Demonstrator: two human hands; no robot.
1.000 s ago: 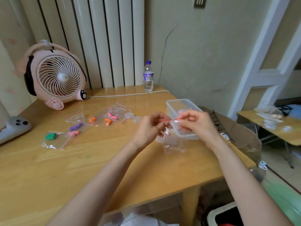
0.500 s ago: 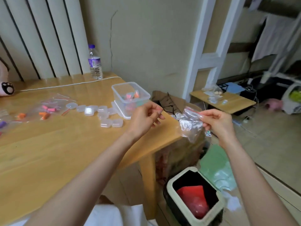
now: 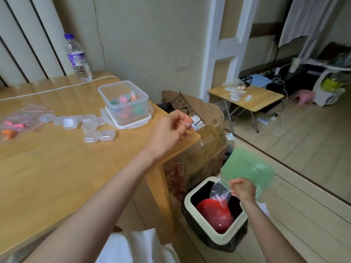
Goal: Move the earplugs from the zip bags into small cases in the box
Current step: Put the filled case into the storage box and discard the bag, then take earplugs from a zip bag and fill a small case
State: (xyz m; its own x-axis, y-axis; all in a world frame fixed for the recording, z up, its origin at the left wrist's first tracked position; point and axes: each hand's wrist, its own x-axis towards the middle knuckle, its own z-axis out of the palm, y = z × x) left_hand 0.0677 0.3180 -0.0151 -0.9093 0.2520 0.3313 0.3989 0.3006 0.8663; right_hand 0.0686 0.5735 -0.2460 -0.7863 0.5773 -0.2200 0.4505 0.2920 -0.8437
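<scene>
My right hand (image 3: 243,189) pinches an empty clear zip bag (image 3: 220,193) that hangs over the open trash bin (image 3: 191,198) on the floor. Over the table's right corner hovers my left hand (image 3: 171,130), fingers loosely curled with nothing in them. The clear plastic box (image 3: 123,92) stands on the wooden table (image 3: 57,168) and holds coloured earplugs in small cases. Several small clear cases (image 3: 91,126) lie left of the box. Zip bags with pink and orange earplugs (image 3: 13,126) lie at the far left edge.
A water bottle (image 3: 77,57) stands at the back of the table beside a white cord. A cardboard box (image 3: 199,118) sits right of the table. The bin's green lid (image 3: 248,168) stands up. A low folding table (image 3: 248,98) is farther right.
My view swung right and down. My right hand carried the empty bag from table height down over the trash bin. My left hand let go of the bag and stayed near the table corner.
</scene>
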